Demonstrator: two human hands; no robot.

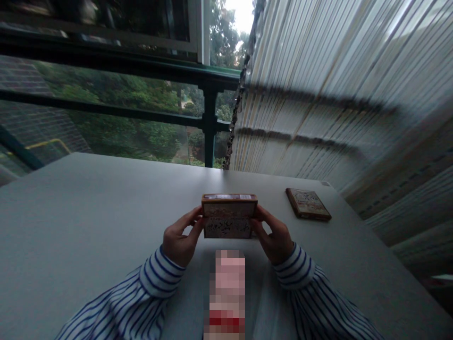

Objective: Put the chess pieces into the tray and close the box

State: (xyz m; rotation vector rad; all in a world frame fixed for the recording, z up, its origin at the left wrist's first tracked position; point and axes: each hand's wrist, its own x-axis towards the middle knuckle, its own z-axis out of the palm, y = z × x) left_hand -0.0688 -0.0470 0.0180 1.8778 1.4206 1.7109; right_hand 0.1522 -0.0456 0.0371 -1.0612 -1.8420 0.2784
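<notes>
Seemingly upright, the box (pixel 229 217) sits clamped between left hand (pixel 180 240) and right hand (pixel 275 240).

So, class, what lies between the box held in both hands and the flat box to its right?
Only bare table separates the held box from the flat box; the head view shows it.

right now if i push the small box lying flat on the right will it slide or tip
Probably slide: the flat box lies on its broad face, low, on a smooth table. Likely stiff and light, since the similar held box holds its shape between the left hand and right hand.
</notes>
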